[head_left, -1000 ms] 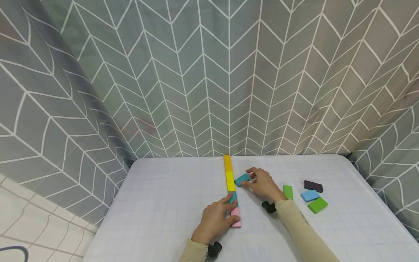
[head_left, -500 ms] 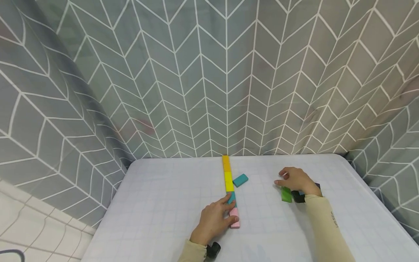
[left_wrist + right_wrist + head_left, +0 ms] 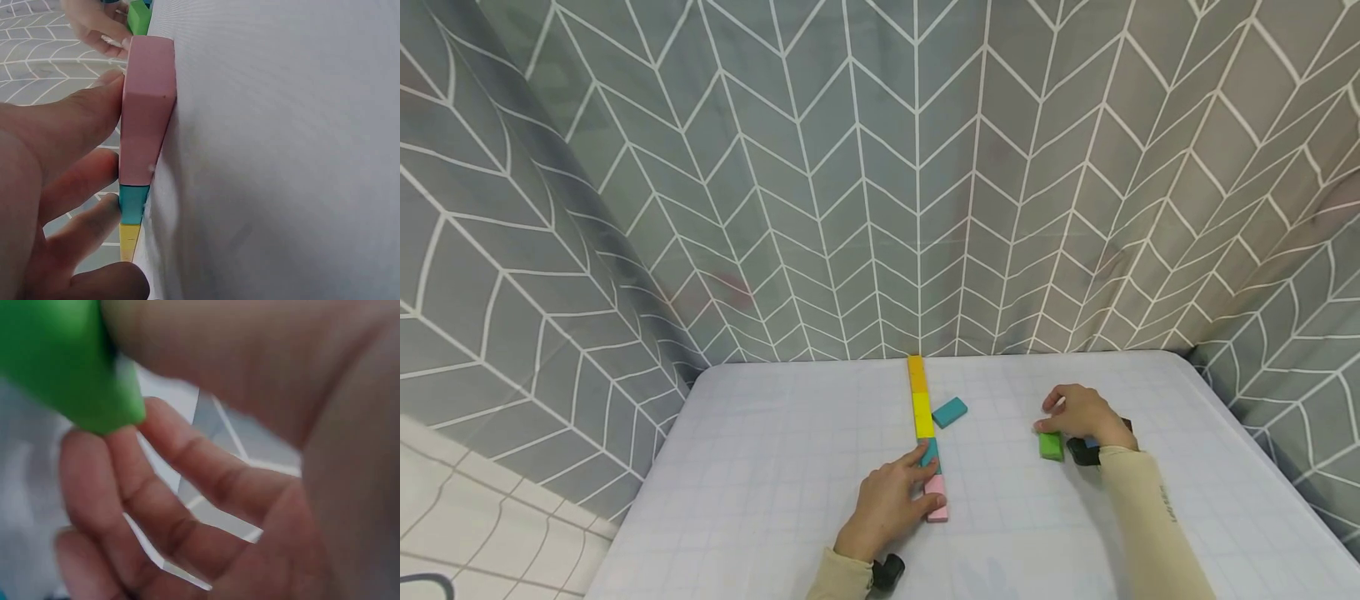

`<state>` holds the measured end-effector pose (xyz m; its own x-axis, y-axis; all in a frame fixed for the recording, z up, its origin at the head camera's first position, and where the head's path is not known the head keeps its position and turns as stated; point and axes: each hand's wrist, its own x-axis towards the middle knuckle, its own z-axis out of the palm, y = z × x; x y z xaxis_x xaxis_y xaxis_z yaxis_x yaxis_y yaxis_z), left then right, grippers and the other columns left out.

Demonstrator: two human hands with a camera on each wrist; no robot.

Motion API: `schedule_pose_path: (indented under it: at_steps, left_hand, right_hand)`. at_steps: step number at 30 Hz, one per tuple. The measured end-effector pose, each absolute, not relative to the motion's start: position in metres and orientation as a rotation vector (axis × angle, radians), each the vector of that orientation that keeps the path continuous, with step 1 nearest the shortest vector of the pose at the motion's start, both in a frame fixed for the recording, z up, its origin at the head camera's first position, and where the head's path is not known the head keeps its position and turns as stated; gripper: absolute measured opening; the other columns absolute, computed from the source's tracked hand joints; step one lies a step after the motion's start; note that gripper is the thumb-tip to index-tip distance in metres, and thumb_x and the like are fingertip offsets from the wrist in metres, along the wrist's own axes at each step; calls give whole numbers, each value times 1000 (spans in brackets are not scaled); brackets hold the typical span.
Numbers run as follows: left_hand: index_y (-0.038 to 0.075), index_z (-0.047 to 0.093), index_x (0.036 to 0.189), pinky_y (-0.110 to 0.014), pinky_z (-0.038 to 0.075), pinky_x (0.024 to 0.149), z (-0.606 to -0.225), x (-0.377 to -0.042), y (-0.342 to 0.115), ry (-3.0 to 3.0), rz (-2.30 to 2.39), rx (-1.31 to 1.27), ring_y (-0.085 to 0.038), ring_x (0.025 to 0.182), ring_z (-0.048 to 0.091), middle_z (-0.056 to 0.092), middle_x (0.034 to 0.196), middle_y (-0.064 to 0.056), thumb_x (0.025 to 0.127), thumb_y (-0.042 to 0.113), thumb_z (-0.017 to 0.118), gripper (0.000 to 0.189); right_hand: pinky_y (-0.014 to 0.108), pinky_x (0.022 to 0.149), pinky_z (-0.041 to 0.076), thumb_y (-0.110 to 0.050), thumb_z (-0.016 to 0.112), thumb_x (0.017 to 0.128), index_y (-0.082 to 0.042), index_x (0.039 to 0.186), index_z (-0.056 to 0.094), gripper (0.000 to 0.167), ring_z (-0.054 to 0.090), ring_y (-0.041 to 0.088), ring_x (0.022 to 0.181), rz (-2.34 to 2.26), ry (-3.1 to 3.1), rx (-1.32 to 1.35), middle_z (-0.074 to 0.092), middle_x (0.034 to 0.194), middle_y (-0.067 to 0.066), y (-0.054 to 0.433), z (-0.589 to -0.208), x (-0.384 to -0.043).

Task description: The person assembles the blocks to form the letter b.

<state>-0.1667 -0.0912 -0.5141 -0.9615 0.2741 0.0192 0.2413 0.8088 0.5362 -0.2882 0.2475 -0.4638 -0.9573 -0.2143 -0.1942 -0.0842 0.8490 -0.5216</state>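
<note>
A straight row of flat domino-like blocks runs toward the table's far edge: a pink block (image 3: 935, 485), a teal block (image 3: 132, 204), a yellow block (image 3: 922, 415) and an orange block (image 3: 917, 374). My left hand (image 3: 886, 502) rests its fingertips and thumb on the pink and teal end. To the right, my right hand (image 3: 1081, 414) pinches a green block (image 3: 1050, 447) between thumb and fingertips; the right wrist view shows this block (image 3: 69, 369) close up. A loose teal block (image 3: 950, 412) lies slanted beside the yellow one, its near corner by the row.
A dark block (image 3: 1127, 424) peeks out behind my right wrist, which hides most of the blocks lying there. Black wrist cameras are strapped to both forearms. The white table (image 3: 760, 467) ends at a grey patterned curtain (image 3: 820, 208).
My right hand has let go of the loose teal block, moved right to the green block and taken hold of it. The left hand has stayed on the row.
</note>
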Motion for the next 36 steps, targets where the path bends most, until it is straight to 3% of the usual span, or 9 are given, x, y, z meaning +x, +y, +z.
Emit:
schedule_pose_path:
  at_steps: [4, 11, 18, 23, 31, 36]
  left_hand:
    - [24, 71, 139, -60, 57, 100, -515, -167, -91, 2925, 860, 404, -35, 136, 64, 55, 160, 4, 89, 43, 85, 56]
    - [24, 71, 139, -60, 55, 102, -517, -167, -90, 2909, 878, 382, -35, 138, 63, 54, 161, 5, 89, 42, 85, 56]
    - [25, 71, 139, -60, 55, 102, -518, -165, -88, 2911, 861, 381, -35, 137, 63, 55, 161, 5, 89, 43, 85, 56]
    - [25, 70, 140, -59, 56, 101, -516, -167, -90, 2921, 836, 390, -35, 137, 64, 55, 161, 5, 88, 44, 86, 57]
    - [24, 71, 139, -59, 56, 100, -517, -167, -91, 2943, 842, 415, -35, 136, 64, 56, 160, 4, 88, 42, 86, 56]
    - [23, 72, 138, -59, 56, 100, -516, -166, -91, 2940, 867, 420, -35, 136, 64, 57, 159, 3, 89, 40, 86, 54]
  right_hand:
    - [44, 77, 56, -20, 88, 86, 0, 110, 70, 36, 70, 30, 90, -863, 2822, -258, 74, 102, 17, 237, -469, -289]
    - [54, 91, 61, -12, 83, 90, 3, 119, 69, 36, 74, 43, 109, -1012, 2858, -453, 73, 119, 26, 225, -483, -293]
    - [51, 82, 59, -29, 84, 89, -1, 110, 73, 36, 73, 34, 97, -891, 2910, -344, 75, 108, 19, 229, -472, -283]
    - [44, 75, 56, -30, 91, 83, -6, 101, 73, 35, 69, 24, 88, -757, 2867, -307, 76, 98, 9, 232, -468, -284]
    - [52, 85, 57, -17, 90, 83, -5, 103, 76, 28, 70, 28, 92, -812, 2919, -439, 76, 99, 10, 215, -479, -287]
    - [55, 89, 58, -18, 89, 86, -3, 112, 77, 33, 70, 33, 99, -900, 2923, -510, 74, 107, 15, 203, -488, -291]
